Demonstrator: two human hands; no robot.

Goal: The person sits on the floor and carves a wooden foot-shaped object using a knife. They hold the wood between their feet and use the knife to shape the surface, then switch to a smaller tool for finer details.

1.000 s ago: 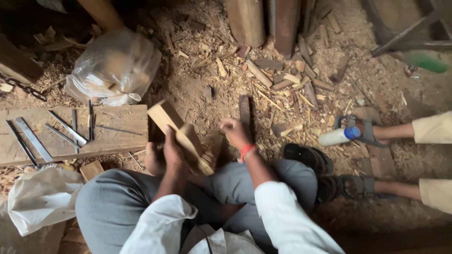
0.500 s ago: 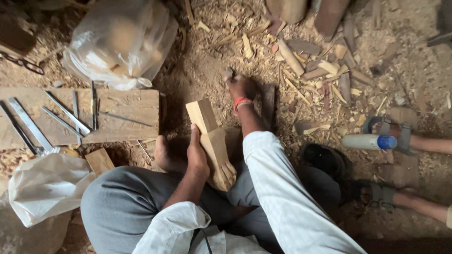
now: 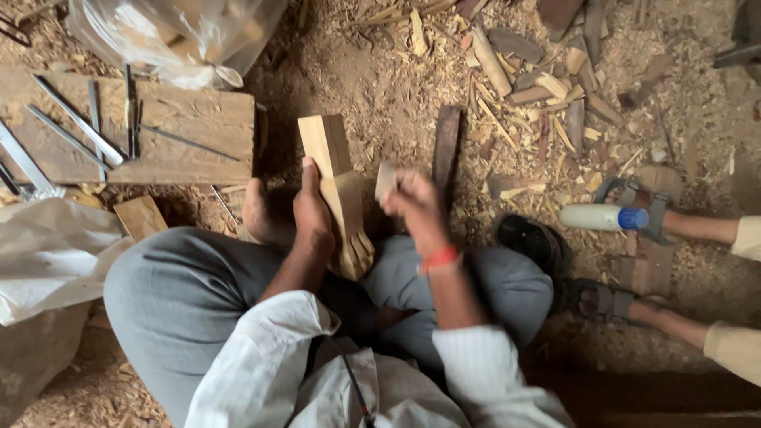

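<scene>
Now left hand (image 3: 311, 214) grips carved wood block (image 3: 339, 186); right hand (image 3: 416, 208) holds small piece (image 3: 385, 181).

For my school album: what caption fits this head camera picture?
Sitting on wood chips, left hand steadies a carved wood block; right hand holds a small piece.

A wooden board (image 3: 182, 135) carries metal chisels (image 3: 79, 127). Behind it sits a clear plastic bag (image 3: 166, 32) of wood pieces. Wood scraps (image 3: 539, 79) litter the sawdust floor (image 3: 380, 87). A white bottle (image 3: 598, 217) lies near another person's sandalled foot (image 3: 634, 198).
</scene>
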